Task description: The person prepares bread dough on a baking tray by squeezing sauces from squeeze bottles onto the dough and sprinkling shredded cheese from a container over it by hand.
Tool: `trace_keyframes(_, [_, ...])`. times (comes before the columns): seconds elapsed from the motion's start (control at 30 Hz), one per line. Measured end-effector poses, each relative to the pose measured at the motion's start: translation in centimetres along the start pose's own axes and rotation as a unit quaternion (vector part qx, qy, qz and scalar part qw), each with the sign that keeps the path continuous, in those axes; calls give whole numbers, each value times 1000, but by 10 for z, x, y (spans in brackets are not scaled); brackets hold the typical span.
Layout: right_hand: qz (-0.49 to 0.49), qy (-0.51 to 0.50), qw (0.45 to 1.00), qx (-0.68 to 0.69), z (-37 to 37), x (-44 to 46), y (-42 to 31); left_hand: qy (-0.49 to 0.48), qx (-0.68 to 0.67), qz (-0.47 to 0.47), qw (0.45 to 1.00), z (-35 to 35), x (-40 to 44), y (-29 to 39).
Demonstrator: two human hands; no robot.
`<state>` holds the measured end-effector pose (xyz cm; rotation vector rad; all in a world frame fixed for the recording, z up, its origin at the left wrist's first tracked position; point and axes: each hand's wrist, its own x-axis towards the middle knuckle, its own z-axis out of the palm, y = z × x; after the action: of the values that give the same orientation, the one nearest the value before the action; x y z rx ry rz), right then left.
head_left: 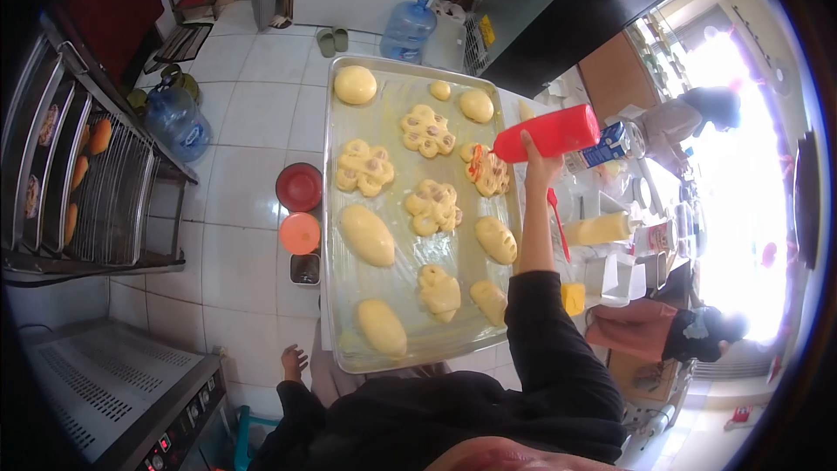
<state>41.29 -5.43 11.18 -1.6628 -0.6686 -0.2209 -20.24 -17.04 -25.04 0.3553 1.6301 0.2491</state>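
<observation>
My right hand is wrapped round a red squeeze bottle, which lies nearly level with its nozzle pointing left. The tip is over a flower-shaped piece of dough that bears streaks of red-orange sauce. Beneath is a large metal baking tray carrying several shaped dough pieces, among them a flower-shaped dough with sausage slices and a smooth oval dough. Left of the tray's near corner hangs my left hand, empty, its fingers apart and slightly bent.
A rack with trays of baked bread stands at left, above an oven. Bowls sit beside the tray. At right, a worktable holds a carton, a yellow bottle and a red brush. Two other people are near the window.
</observation>
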Motion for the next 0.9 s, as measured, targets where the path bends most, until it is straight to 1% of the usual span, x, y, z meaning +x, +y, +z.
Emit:
trace_keyframes(0.03, [-25,9,1000,11,4,8,4,-2,2,1,1000,-1,1,0])
trace_keyframes(0.13, [-14,18,999,25,5,11,13,5,1,11,1000,-1,4,4])
trace_keyframes(0.23, [24,-15,1000,1,-16,-15,2,1,-11,15,1000,-5,3,10])
trace_keyframes(0.33, [25,-10,999,41,-22,-31,-3,-4,-10,7,1000,-7,3,8])
trace_keyframes(0.43, [-7,9,1000,8,-17,-9,-1,-19,0,-4,1000,-8,0,0])
trace_keyframes(0.53, [-17,34,999,-17,-7,12,5,-25,10,-11,1000,-8,1,-1])
trace_keyframes(0.57, [-13,43,999,0,-5,14,9,-24,13,-13,1000,-9,3,0])
trace_keyframes(0.77, [12,17,998,-52,-43,-30,24,-17,10,22,1000,-9,7,13])
trace_keyframes(0.87, [16,9,1000,-3,-40,-27,-1,-16,4,29,999,-10,6,10])
trace_keyframes(0.9, [4,16,1000,-11,-38,-19,4,-16,15,17,1000,-10,3,9])
